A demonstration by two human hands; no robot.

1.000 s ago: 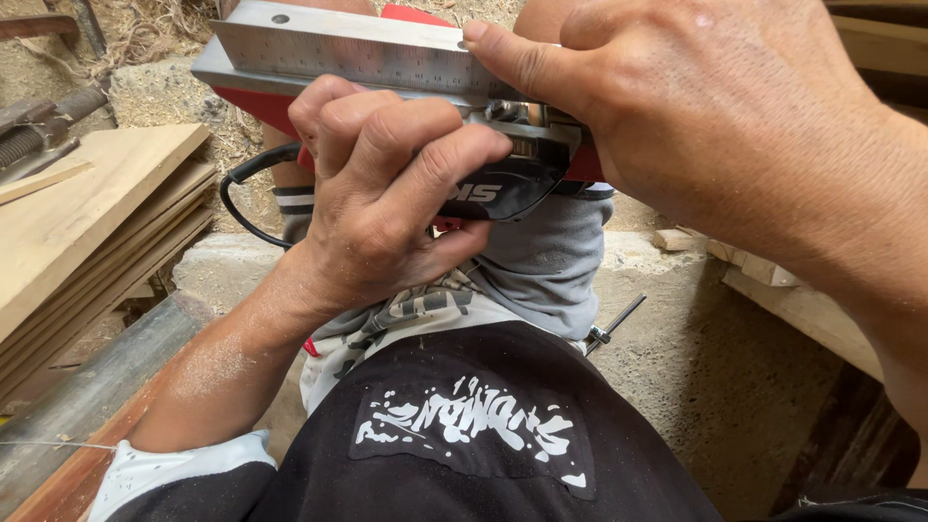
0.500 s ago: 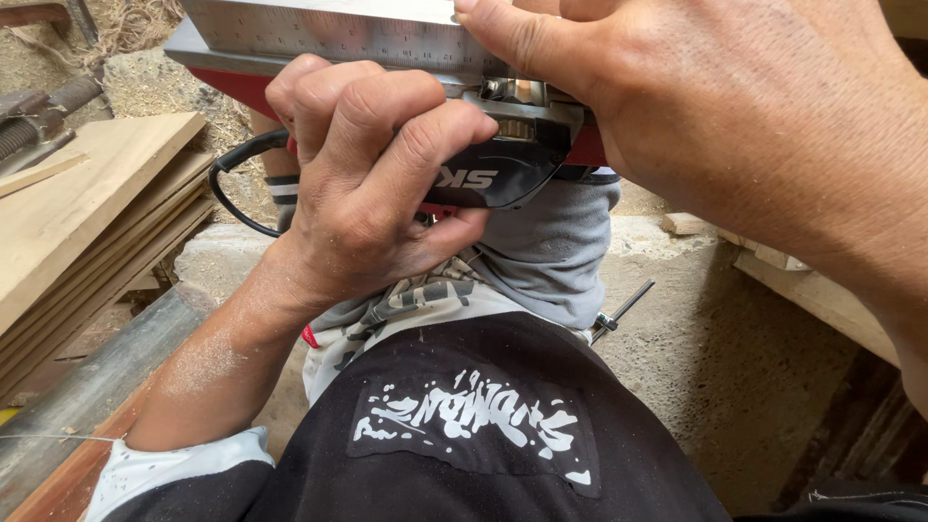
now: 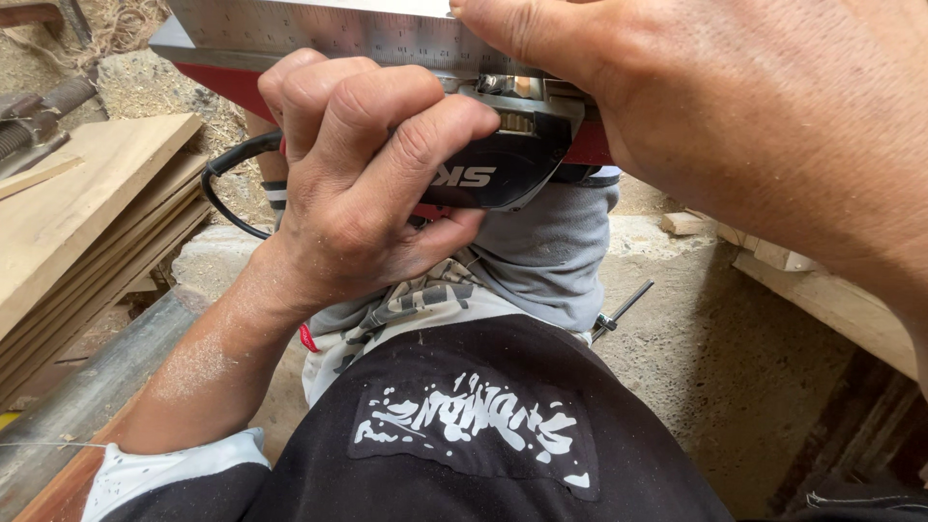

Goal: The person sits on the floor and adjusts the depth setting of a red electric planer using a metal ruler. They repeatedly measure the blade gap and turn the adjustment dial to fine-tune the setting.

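On the far left, a stack of wooden boards (image 3: 72, 232) lies flat on the ground. The boards are pale and sit one on top of another. Below them, a long grey bar (image 3: 87, 396) runs along the bottom left corner.

Next comes the left hand (image 3: 358, 184). Its fingers are curled tight around the black handle (image 3: 493, 174) of a power tool (image 3: 541, 135). The thumb lies across the top of the handle. The forearm has pale dust on it. A black cord (image 3: 227, 188) loops out from behind this hand and bends down beside the wrist.

The power tool is held up close to the camera, above the person's knees. It has a red body and a shiny metal base plate (image 3: 319, 34) on top, with small marks like a ruler along it. The plate reaches from the upper left to the middle of the picture.

Below the tool are grey trousers (image 3: 551, 261) and a black shirt (image 3: 474, 435) with a white splashy print.

On the right, the right hand (image 3: 735, 126) is very big in the picture. It presses on the top of the tool, with the thumb on the metal plate. Its other fingers are out of view, so how they grip cannot be told.

A thin metal rod (image 3: 623, 309) lies on the concrete floor (image 3: 715, 367) beside the knee. More wood pieces (image 3: 802, 280) lie at the far right.
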